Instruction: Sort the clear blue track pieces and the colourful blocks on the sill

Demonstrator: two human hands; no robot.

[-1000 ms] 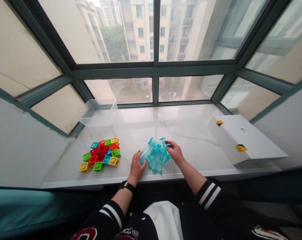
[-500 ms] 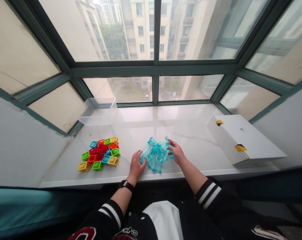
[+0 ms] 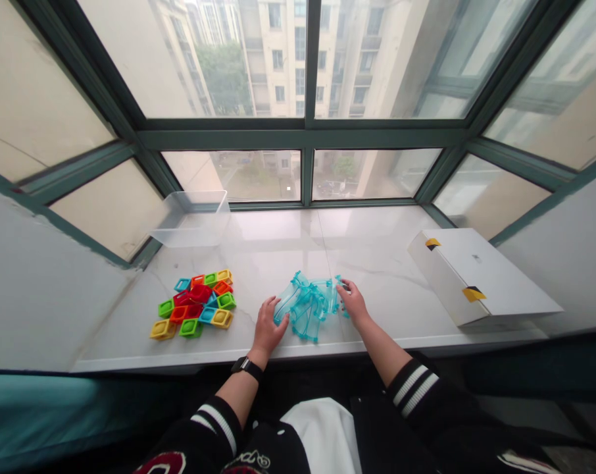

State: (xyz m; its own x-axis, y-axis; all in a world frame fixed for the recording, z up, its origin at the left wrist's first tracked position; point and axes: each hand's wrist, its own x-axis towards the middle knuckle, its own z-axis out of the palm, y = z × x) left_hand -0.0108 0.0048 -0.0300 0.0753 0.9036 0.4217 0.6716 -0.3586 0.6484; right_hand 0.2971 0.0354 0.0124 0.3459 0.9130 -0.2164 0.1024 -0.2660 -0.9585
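One white sill (image 3: 377, 263); clear blue pile (image 3: 308, 306) near its front edge, between both hands. Left hand (image 3: 269, 326): thumb and fingertips apart at pile's left edge, can't tell if gripping. Right hand (image 3: 353, 303): fingers narrow, holding blue piece (image 3: 338, 280) beside pile's right end.

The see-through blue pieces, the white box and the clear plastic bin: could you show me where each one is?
Blue pieces (image 3: 308, 305): head view, middle of the pile.
White box (image 3: 498, 276): head view, middle of its top face.
Clear plastic bin (image 3: 194, 237): head view, its near side.
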